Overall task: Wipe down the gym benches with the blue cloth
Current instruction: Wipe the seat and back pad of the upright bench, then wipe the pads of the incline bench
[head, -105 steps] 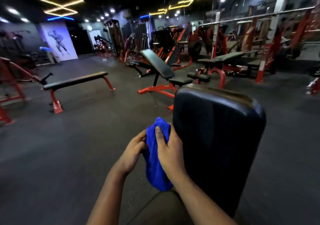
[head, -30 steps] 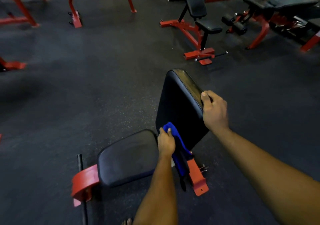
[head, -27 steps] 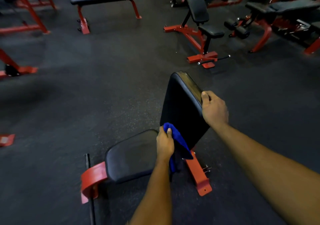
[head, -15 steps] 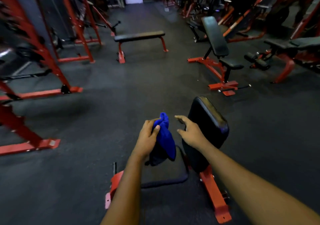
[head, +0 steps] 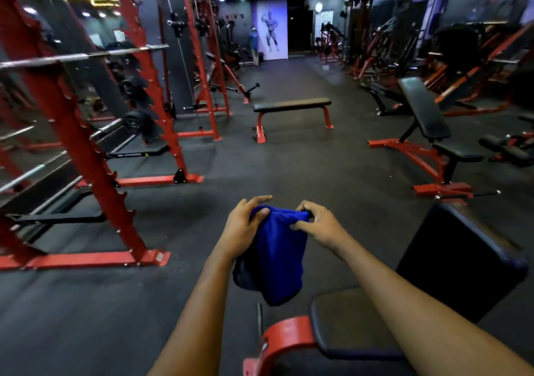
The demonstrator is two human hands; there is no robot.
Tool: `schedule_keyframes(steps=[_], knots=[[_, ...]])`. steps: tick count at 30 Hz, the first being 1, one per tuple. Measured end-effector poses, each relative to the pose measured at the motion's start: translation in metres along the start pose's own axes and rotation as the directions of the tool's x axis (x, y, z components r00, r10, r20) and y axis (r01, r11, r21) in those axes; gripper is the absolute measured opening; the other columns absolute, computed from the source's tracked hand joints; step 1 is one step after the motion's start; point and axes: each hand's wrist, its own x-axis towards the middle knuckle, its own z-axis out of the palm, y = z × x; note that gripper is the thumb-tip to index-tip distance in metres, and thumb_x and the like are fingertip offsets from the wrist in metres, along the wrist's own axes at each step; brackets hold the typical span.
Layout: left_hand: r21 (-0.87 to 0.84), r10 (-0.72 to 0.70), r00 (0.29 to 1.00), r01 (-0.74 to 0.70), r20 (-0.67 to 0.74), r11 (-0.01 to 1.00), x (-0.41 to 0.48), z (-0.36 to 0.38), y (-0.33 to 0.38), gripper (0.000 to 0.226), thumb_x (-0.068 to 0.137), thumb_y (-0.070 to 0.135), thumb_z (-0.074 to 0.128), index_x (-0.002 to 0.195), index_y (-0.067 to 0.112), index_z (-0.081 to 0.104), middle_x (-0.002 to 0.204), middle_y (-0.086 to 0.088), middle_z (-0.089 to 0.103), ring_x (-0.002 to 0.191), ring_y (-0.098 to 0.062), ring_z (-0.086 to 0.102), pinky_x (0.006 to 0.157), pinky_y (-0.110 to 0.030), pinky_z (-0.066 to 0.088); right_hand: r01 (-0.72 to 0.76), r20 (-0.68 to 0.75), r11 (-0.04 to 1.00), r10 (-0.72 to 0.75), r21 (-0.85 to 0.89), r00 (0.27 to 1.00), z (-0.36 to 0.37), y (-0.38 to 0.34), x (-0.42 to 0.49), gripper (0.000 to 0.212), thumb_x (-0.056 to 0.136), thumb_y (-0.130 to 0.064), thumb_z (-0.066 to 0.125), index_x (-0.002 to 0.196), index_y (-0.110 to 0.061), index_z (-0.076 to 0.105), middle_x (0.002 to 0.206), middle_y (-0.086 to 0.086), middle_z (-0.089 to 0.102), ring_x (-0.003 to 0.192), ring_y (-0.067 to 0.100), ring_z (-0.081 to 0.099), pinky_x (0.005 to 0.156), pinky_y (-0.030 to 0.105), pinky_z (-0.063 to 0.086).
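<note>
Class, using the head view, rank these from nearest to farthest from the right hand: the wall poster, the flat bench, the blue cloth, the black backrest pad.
1. blue cloth, pinched by the right hand.
2. black backrest pad, low right.
3. flat bench, mid-floor ahead.
4. wall poster, far end.

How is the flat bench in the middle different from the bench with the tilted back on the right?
The flat bench has one long level pad; the incline bench has a tilted backrest and a separate small seat. The flat bench stands on legs at both ends; the incline bench rests on one long floor frame. Both have black pads and red frames.
</note>
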Motion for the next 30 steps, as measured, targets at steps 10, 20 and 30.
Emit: schedule_keyframes(steps=[10,20,30], knots=[[0.207,-0.044,0.972,-0.004,0.23,0.978,0.041,-0.155,-0.113,0.049,0.065,0.025,0.09,0.106,0.009,0.069,0.102,-0.004,0.059,0.09,-0.016,0.056,0.075,-0.013,0.04,-0.039,-0.121,0.998,0.034,-0.04,0.992,0.129,-0.071,0.077,0.033,0.079,0.01,0.058,0.093,-0.021,0.056,0.083,0.005,0.066,0.069,0.006,0.053,0.066,0.018,0.041],[0.193,0.01,0.983,-0.046,0.185,0.98,0.151,-0.167,-0.194,0.034,0.093,0.027,0.064,0.063,0.02,0.049,0.056,0.007,0.049,0.057,-0.009,0.045,0.054,-0.018,0.03,-0.112,-0.127,0.986,0.096,-0.122,0.987,0.169,-0.037,0.192,0.017,0.081,-0.003,0.067,0.084,-0.018,0.062,0.082,0.0,0.065,0.069,0.007,0.053,0.066,0.022,0.042],[0.105,0.085,0.953,-0.12,0.29,0.987,0.371,-0.119,-0.256,0.033,0.089,0.032,0.068,0.068,0.026,0.043,0.069,0.009,0.054,0.065,-0.003,0.048,0.056,-0.014,0.035,-0.303,-0.291,0.947,0.261,-0.11,0.92,0.13,0.021,0.385,0.015,0.084,-0.007,0.061,0.073,-0.015,0.057,0.07,-0.002,0.055,0.067,0.011,0.047,0.061,0.026,0.037]])
